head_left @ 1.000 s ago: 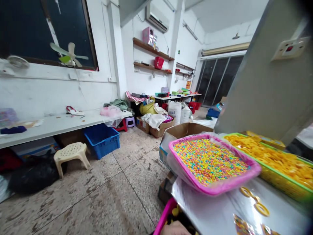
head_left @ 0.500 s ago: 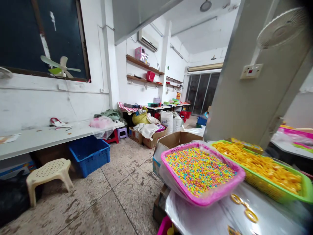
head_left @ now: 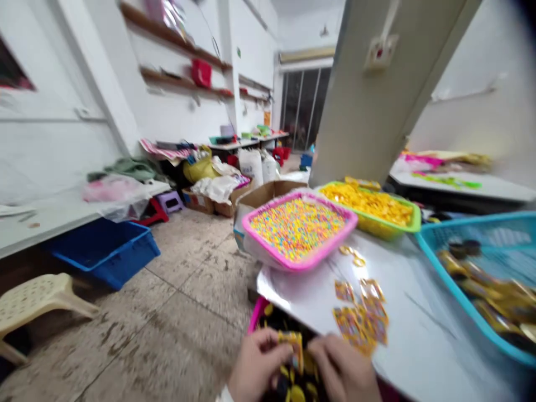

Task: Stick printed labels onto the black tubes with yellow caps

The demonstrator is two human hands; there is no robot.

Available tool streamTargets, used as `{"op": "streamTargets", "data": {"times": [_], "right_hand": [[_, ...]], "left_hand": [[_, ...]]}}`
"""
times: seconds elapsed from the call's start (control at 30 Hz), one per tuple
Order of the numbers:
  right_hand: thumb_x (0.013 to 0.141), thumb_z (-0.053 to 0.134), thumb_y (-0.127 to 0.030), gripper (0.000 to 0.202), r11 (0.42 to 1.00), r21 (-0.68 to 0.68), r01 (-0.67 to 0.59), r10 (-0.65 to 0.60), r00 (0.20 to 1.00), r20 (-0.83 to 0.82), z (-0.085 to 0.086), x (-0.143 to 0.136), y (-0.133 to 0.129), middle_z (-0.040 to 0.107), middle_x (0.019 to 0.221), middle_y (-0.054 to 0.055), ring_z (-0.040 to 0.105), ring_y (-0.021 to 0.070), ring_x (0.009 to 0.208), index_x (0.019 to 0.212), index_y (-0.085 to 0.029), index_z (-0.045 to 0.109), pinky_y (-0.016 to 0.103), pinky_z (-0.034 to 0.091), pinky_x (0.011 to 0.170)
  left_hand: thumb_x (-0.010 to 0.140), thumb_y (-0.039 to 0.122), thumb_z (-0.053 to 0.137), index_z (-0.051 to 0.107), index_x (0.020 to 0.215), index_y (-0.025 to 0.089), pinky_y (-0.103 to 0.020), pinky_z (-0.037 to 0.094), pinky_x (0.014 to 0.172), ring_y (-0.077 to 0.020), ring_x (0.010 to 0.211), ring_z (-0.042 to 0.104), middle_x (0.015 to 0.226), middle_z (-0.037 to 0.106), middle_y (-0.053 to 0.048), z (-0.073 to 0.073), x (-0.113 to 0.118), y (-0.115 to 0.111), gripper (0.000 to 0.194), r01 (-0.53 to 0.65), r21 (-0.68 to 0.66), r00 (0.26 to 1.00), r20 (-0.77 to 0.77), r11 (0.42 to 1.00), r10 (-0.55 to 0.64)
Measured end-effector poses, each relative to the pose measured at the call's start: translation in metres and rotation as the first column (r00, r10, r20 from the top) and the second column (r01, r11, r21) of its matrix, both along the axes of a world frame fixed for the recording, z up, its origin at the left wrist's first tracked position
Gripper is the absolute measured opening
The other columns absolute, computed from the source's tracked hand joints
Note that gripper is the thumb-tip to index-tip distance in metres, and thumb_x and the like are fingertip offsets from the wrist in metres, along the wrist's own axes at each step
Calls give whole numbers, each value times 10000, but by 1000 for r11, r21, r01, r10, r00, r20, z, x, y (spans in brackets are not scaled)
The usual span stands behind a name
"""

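At the bottom centre, my left hand pinches a small yellow printed packet between thumb and fingers. Close to its right side is my right hand, its fingers curled together and blurred; what they hold, if anything, is hidden. Both are above a pink container with yellow and black pieces. On the white table lie several yellow printed packets and yellow ring-shaped pieces. A pink tray holds many coloured beads; behind it, a green basket holds yellow pieces.
A blue basket with yellow and black items stands on the right. At the left are a blue crate, a cream stool and a long table. An open cardboard box is behind the pink tray.
The view has swung right and down. Both my hands have come into view at the bottom, the left with a packet. The packets on the table and the blue basket now show more fully.
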State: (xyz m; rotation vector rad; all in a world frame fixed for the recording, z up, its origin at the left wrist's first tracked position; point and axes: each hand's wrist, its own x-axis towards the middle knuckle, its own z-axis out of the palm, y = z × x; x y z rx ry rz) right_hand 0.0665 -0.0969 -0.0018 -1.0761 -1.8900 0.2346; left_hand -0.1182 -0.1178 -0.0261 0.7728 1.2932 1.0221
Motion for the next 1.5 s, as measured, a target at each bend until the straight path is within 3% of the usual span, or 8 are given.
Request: {"op": "streamTargets", "data": {"times": [0.27, 0.57, 0.83, 1.0, 1.1, 1.2, 1.33, 1.5], "right_hand": [[915, 614, -301, 163, 962, -5, 272, -272, 961, 47, 11, 66, 23, 669, 738, 0, 589, 95, 578, 819, -191, 687, 207, 467, 546], [897, 564, -110, 120, 954, -96, -283, 299, 916, 267, 1, 26, -28, 620, 667, 8, 587, 105, 557, 910, -177, 663, 208, 463, 528], [917, 605, -351, 234, 955, 180, 237, -287, 895, 343, 47, 94, 76, 661, 662, -1, 590, 112, 551, 772, -189, 690, 256, 417, 551], [911, 609, -371, 206, 964, 138, 228, -263, 904, 338, 76, 91, 83, 710, 796, 17, 610, 120, 635, 850, -206, 715, 257, 444, 590], [909, 627, -324, 122, 994, -7, 107, -99, 944, 314, 69, 82, 46, 709, 810, -6, 619, 105, 658, 890, -233, 706, 233, 474, 589], [908, 630, -353, 193, 985, 83, 150, -170, 915, 365, 47, 89, 37, 735, 1023, 44, 651, 188, 969, 1025, -223, 712, 331, 521, 882], [936, 567, -422, 366, 964, 162, 211, -264, 825, 499, 19, 109, 97, 678, 1253, 93, 508, 294, 1274, 1181, -181, 692, 505, 396, 1092], [928, 561, -354, 328, 986, -55, 160, -86, 755, 650, 15, 116, 153, 723, 1148, 129, 643, 270, 1092, 1108, -130, 720, 505, 440, 1048]], "left_hand": [[684, 507, 774, 717, 753, 101, -191, 194, 372, -28, 346, 348, 634, 679, -70, -4, 0, 0, 416, 146, -38, 985, 97, 989, -141], [680, 484, 791, 783, 844, 102, -177, 162, 404, -29, 391, 346, 523, 580, -29, 0, -11, 3, 415, 68, -88, 989, 139, 994, -55], [671, 470, 811, 753, 807, 102, -166, 173, 404, -18, 415, 353, 659, 679, -69, -11, 0, 1, 396, 104, -100, 974, 212, 990, -81], [654, 507, 825, 715, 731, 101, -157, 139, 409, -17, 419, 305, 477, 506, 23, -10, -5, 0, 427, 53, -117, 979, 202, 992, -29], [632, 534, 834, 673, 737, 109, -144, 120, 399, -5, 388, 277, 454, 484, 47, -22, -19, -6, 466, -42, -176, 976, 203, 983, 79], [593, 506, 863, 651, 778, 108, -126, 120, 387, 13, 389, 305, 621, 639, -2, -35, -30, -13, 487, -110, -253, 961, 219, 961, 168], [562, 458, 889, 623, 780, 104, -110, 133, 375, 21, 387, 331, 683, 670, -11, -35, -30, -13, 493, -112, -286, 951, 247, 952, 187], [631, 479, 848, 650, 796, 107, -104, 160, 341, 20, 371, 334, 682, 665, -3, -23, -21, -9, 453, -73, -171, 947, 297, 983, 122]]}}
